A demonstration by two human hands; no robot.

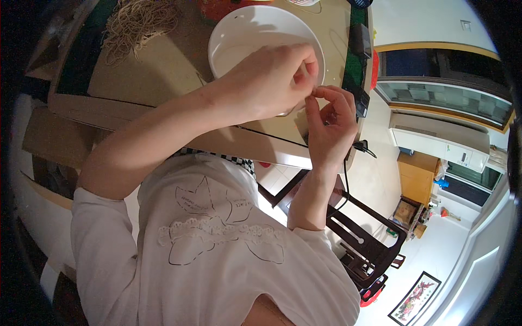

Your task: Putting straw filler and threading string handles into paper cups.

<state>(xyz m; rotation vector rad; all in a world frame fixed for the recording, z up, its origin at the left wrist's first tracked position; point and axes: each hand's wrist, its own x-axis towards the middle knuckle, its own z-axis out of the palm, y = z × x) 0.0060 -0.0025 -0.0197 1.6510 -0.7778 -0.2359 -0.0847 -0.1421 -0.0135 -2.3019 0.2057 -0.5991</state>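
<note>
At upper centre, the left hand (274, 76) and right hand (338, 122) pinch closed, contents indiscernible, near a white bowl (228, 43), likely stiff, slick, best held by its rim.

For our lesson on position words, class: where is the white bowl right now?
In the head view, the white bowl is at the top centre, right of the heap of beige string and partly hidden behind the person's left hand.
</note>
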